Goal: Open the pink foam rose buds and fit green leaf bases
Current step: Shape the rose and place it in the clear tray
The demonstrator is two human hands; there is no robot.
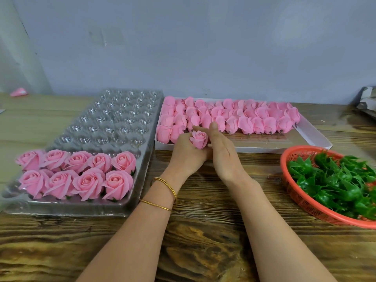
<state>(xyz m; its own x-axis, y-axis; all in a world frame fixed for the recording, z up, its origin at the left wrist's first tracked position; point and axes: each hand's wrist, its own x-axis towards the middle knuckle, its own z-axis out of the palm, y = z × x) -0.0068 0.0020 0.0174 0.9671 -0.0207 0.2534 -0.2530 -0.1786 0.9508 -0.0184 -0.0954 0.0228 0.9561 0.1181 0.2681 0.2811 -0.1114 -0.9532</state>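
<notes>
A wooden table is filling the lower half of the frame. On its left side a clear plastic tray is lying lengthwise, and nine opened pink roses are sitting in two rows at its near end, with bits of green showing under some of them. In the upper centre and right, a shallow white box is holding packed rows of closed pink buds, lying on their sides with their short dark stubs pointing toward the viewer. At the right edge a red mesh basket is holding a heap of green leaf bases.

In the centre, just in front of the box, both hands are meeting above the table. The left hand is curling its fingers around one pink rose bud, gripping it from below so the bloom is facing up. The right hand is standing on edge with fingers straight and together, holding nothing, its palm lying against the bud's right side. Two thin gold bangles are circling the left wrist.
</notes>
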